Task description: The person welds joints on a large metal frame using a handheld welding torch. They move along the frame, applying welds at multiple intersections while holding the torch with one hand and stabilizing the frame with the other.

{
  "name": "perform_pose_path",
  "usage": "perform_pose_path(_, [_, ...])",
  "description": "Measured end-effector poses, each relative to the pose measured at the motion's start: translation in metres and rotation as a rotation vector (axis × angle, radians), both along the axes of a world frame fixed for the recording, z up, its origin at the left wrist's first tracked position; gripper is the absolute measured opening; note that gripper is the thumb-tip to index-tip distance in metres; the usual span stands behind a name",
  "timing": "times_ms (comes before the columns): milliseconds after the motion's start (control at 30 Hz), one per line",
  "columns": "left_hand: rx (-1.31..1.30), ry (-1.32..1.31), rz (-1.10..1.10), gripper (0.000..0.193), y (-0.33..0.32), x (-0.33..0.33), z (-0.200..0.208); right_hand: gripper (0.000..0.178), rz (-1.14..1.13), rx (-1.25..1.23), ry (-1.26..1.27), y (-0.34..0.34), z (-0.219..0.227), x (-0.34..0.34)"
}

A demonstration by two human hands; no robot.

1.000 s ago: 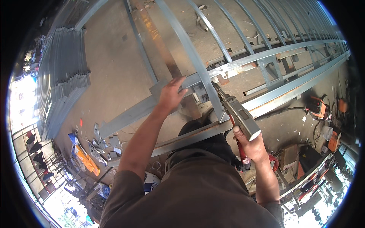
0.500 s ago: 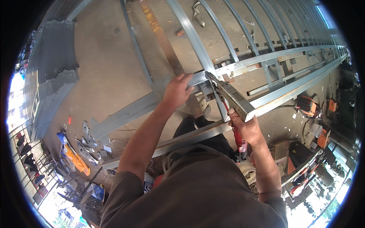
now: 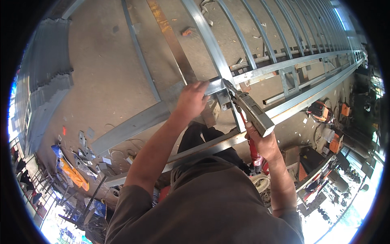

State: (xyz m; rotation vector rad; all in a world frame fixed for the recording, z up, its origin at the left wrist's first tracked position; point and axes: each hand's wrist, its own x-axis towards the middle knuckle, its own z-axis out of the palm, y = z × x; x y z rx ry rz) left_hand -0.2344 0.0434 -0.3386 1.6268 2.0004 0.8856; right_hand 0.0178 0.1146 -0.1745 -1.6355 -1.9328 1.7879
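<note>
In my right hand [image 3: 262, 140] is a power tool with a red body, a boxy grey metal housing [image 3: 256, 113] and a narrow nose, like a small belt sander. My fingers are closed round it below the housing. Its nose reaches the corner where the steel tubes of a frame meet. To the left of that corner, my left hand [image 3: 191, 101] grips a galvanized steel tube [image 3: 217, 84], fingers over the far side and thumb on the near side. A long upright tube [image 3: 207, 40] runs away from the joint. Whether the nose touches metal cannot be made out.
Parallel steel bars [image 3: 280, 30] extend to the right. A near steel rail [image 3: 203, 151] crosses before my legs. Stacked grey sheets [image 3: 50, 61] stand at left. An orange machine [image 3: 320, 110] sits at right; a yellow-orange object [image 3: 73, 175] and scraps lie at lower left.
The whole view has shifted slightly. Both hands keep their holds, and the tool's nose stays at the same corner; its housing is a little more steeply angled.
</note>
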Motion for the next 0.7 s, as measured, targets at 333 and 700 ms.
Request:
perform_pose_path(333, [0.059, 0.031, 0.009, 0.052, 0.0, 0.001, -0.002, 0.048, 0.058, 0.122, -0.049, -0.01, -0.008, 0.0])
perform_pose_path(700, [0.052, 0.035, 0.049, 0.05, 0.001, 0.003, 0.003, 0.058, 0.089, 0.097, -0.063, -0.006, -0.005, -0.005])
